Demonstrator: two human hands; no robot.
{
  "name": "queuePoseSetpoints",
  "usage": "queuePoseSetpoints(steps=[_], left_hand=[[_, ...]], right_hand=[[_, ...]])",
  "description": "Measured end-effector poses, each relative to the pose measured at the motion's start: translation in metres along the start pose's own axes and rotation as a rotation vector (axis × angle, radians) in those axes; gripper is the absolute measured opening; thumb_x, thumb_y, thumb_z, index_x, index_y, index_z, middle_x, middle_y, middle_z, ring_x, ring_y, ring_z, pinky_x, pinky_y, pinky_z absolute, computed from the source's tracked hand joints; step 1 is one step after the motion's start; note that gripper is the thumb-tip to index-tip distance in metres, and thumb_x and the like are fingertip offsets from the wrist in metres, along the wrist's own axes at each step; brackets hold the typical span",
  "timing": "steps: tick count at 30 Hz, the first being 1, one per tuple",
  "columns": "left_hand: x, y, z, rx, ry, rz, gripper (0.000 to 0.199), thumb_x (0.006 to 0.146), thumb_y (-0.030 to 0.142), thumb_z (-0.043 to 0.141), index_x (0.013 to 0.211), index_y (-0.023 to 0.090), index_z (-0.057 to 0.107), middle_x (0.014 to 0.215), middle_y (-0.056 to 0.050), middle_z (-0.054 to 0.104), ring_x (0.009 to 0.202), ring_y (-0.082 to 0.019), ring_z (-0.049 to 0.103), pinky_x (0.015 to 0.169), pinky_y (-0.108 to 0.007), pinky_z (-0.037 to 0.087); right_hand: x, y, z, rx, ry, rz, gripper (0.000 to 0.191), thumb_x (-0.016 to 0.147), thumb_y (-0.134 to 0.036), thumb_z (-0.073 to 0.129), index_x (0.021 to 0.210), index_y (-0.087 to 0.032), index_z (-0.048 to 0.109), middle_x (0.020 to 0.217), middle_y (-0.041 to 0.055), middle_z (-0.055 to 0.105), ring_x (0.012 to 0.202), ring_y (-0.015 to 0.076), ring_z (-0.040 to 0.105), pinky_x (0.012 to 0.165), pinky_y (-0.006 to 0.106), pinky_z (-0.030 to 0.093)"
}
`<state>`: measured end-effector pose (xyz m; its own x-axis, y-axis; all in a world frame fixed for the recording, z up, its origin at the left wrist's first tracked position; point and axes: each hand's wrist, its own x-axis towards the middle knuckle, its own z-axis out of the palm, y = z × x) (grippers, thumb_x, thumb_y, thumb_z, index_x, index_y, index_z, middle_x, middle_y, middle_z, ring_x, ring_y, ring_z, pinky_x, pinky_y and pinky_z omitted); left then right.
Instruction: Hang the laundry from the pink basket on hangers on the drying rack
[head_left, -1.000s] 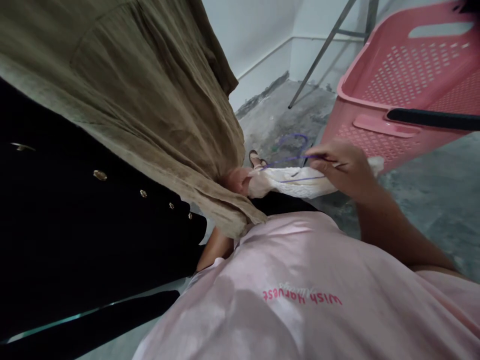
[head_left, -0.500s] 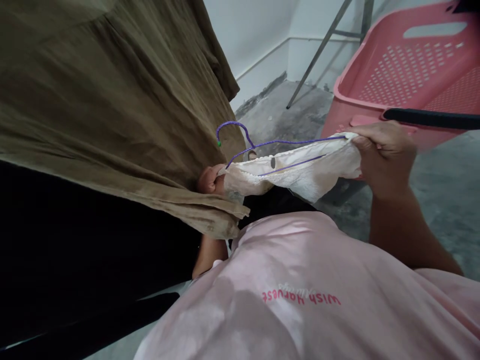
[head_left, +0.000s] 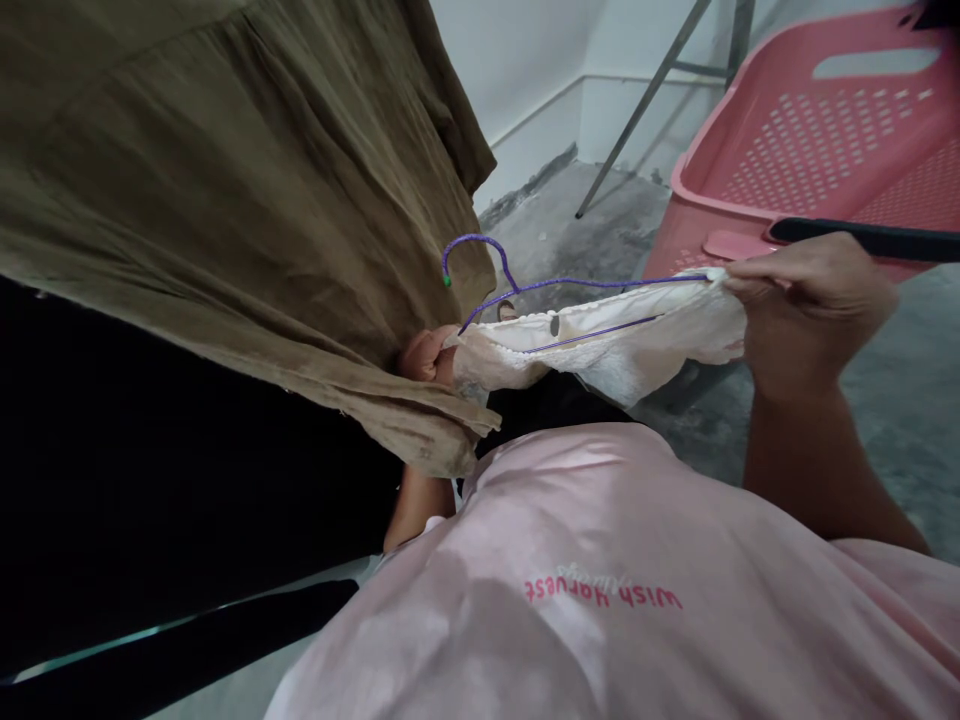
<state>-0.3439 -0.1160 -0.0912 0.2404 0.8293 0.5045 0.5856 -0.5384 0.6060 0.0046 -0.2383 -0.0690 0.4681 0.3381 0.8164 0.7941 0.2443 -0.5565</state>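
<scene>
A white garment (head_left: 630, 350) with a lacy edge is stretched between my two hands, with a purple wire hanger (head_left: 570, 284) inside its opening. The hanger's hook points up and ends in a green tip. My right hand (head_left: 814, 300) pinches the garment's right end by the hanger's tip. At the other end, my left hand (head_left: 429, 357) is closed on the garment, partly hidden by a brown hanging cloth (head_left: 300, 200).
A pink perforated basket (head_left: 810, 150) with a black handle (head_left: 862, 240) stands at the upper right. Metal legs (head_left: 645, 105) rest on the grey floor near the white wall. Black cloth (head_left: 165, 470) hangs at the left.
My right hand has moved a little to the right, pulling the garment's end outward. The hanger and brown cloth have shifted slightly right in view.
</scene>
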Motion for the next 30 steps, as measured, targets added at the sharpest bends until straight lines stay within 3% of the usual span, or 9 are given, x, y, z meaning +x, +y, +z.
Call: queuePoseSetpoints(steps=[6,10,13,18,22,25,27,30], left_hand=[[0.000,0.016,-0.001,-0.014,0.058,0.005,0.023,0.075,0.049,0.049,0.088,0.052,0.068,0.073,-0.010,0.068,0.081,-0.037,0.065,0.073,-0.058,0.043],[-0.004,0.022,-0.002,0.021,0.045,0.021,0.031,0.082,0.052,0.044,0.093,0.043,0.072,0.077,-0.007,0.068,0.078,-0.032,0.066,0.070,-0.054,0.048],[-0.004,0.025,-0.003,0.033,0.022,0.014,0.032,0.083,0.051,0.041,0.094,0.046,0.070,0.079,-0.009,0.069,0.081,-0.032,0.066,0.071,-0.055,0.047],[-0.003,0.024,-0.003,-0.020,-0.007,-0.004,0.029,0.070,0.048,0.054,0.095,0.054,0.068,0.080,-0.010,0.071,0.092,-0.039,0.066,0.072,-0.060,0.044],[-0.006,0.017,-0.002,-0.027,-0.023,0.035,0.046,0.060,0.046,0.060,0.103,0.060,0.065,0.086,-0.009,0.072,0.098,-0.039,0.065,0.073,-0.061,0.043],[-0.006,0.011,0.001,0.037,-0.115,0.085,0.058,0.053,0.046,0.061,0.109,0.061,0.063,0.087,-0.010,0.071,0.103,-0.040,0.064,0.075,-0.062,0.042],[-0.005,0.006,0.005,0.075,-0.176,0.119,0.058,0.052,0.046,0.062,0.108,0.061,0.064,0.080,-0.010,0.070,0.099,-0.041,0.064,0.073,-0.062,0.041],[-0.002,0.001,0.009,0.059,-0.165,0.134,0.048,0.056,0.046,0.062,0.102,0.060,0.066,0.073,-0.010,0.068,0.091,-0.039,0.065,0.070,-0.060,0.041]], right_hand=[[0.003,-0.002,0.000,0.166,0.071,-0.057,0.034,0.079,-0.053,0.075,0.068,-0.021,0.071,0.064,0.0038,0.067,0.064,0.0179,0.062,0.069,0.035,0.047],[0.002,0.000,0.000,0.172,0.084,-0.011,0.034,0.077,-0.056,0.075,0.075,-0.021,0.075,0.069,0.0049,0.068,0.065,0.0183,0.061,0.065,0.034,0.044],[0.001,0.001,-0.001,0.191,0.083,-0.007,0.033,0.077,-0.054,0.076,0.078,-0.020,0.077,0.070,0.0059,0.068,0.065,0.0190,0.062,0.064,0.033,0.043],[0.001,0.006,0.001,0.155,0.105,0.039,0.035,0.077,-0.055,0.072,0.078,-0.021,0.077,0.072,0.0062,0.070,0.068,0.0209,0.064,0.064,0.035,0.044],[0.002,0.011,0.001,0.207,0.161,-0.020,0.030,0.077,-0.050,0.073,0.081,-0.021,0.080,0.067,0.0047,0.068,0.065,0.0195,0.064,0.063,0.033,0.043],[0.003,0.010,-0.003,0.112,0.177,-0.073,0.023,0.079,-0.041,0.073,0.088,-0.021,0.081,0.072,0.0048,0.070,0.071,0.0204,0.066,0.070,0.035,0.046],[0.003,0.007,-0.006,0.032,0.131,-0.039,0.023,0.080,-0.035,0.071,0.095,-0.020,0.080,0.074,0.0038,0.070,0.074,0.0203,0.066,0.075,0.037,0.048],[0.003,0.002,-0.008,-0.026,-0.005,0.092,0.023,0.078,-0.030,0.069,0.096,-0.020,0.079,0.073,0.0027,0.067,0.072,0.0174,0.062,0.075,0.035,0.048]])
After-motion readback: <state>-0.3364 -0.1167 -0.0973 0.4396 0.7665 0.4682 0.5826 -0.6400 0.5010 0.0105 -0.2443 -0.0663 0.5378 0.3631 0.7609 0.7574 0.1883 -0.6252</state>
